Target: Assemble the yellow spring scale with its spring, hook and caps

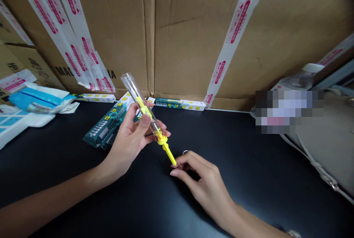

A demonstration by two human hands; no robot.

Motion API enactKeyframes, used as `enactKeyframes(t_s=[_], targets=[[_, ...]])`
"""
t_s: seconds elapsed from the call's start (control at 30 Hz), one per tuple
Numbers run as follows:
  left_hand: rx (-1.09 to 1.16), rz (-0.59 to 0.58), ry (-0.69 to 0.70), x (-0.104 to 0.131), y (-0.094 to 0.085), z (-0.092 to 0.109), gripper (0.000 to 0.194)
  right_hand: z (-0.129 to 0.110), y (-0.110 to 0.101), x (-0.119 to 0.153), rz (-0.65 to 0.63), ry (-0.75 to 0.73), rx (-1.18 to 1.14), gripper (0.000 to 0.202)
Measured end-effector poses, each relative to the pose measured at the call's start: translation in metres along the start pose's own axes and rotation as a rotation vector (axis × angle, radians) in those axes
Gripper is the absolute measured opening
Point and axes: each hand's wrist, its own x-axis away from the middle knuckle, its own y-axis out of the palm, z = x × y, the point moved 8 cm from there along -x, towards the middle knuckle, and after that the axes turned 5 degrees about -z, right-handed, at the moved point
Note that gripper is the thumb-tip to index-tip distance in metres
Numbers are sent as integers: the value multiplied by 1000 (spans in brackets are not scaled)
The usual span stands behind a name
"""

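Observation:
A tubular spring scale with a clear barrel and yellow inner parts is tilted in front of me, its upper end leaning left. My left hand is closed around the middle of the barrel, thumb on the near side. From the lower end sticks out a yellow pull rod. My right hand pinches the tip of that rod between thumb and forefinger; whatever small hook sits there is hidden. A ring shows on one right finger. Behind my left hand lie green and white spring scale boxes.
Large taped cartons wall off the back of the black table. Another slim box lies along them. At left are a blue packet and a white-and-blue item. A plastic bottle and a beige bag stand at right.

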Motion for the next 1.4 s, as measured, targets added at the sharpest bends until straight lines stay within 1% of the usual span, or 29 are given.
enactKeyframes(t_s=[0.03, 0.13, 0.17, 0.2, 0.27, 0.37, 0.53, 0.67, 0.77, 0.9, 1.0, 1.07, 1.13, 1.2, 1.33, 1.4], targets=[[-9, -3, 0, 1, 0, -2, 36, 0, -1, -1, 16, 8, 19, 5], [-40, -15, -28, 6, 1, -13, 34, 4, -4, -6, 77, 108, -3, 31], [-47, -19, -43, 9, 2, -18, 34, 6, -5, -7, 102, 148, -36, 36], [-53, -25, -60, 11, 3, -22, 34, 8, -6, -9, 124, 180, -79, 38], [-54, -37, -99, 17, 6, -31, 36, 10, -5, -11, 154, 208, -177, 34], [-25, -48, -148, 23, 8, -38, 38, 12, 0, -12, 147, 189, -303, 28], [-1, -47, -155, 24, 9, -35, 39, 11, 4, -10, 91, 154, -364, 21], [-9, -6, -134, 23, 6, -31, 36, 3, 1, -9, 64, 110, -254, 17], [-4, 5, -120, 23, 6, -30, 34, 0, -1, -10, 64, 88, -193, 20], [-9, -21, -138, 25, 9, -30, 34, 9, -7, -12, 133, 164, -254, 26], [-22, -28, -153, 25, 11, -31, 37, 17, -7, -13, 140, 242, -324, 31], [-34, -26, -158, 25, 11, -32, 37, 18, -7, -13, 138, 257, -315, 32], [-47, -23, -161, 25, 10, -32, 37, 17, -8, -12, 141, 245, -256, 30], [-55, -21, -161, 24, 9, -31, 38, 11, -10, -12, 142, 195, -156, 27], [-80, -4, -133, 18, 4, -21, 34, -6, -17, -11, 156, -2, 34, 24], [-113, 1, -105, 13, 0, -16, 31, -10, -22, -12, 171, -63, 77, 18]])
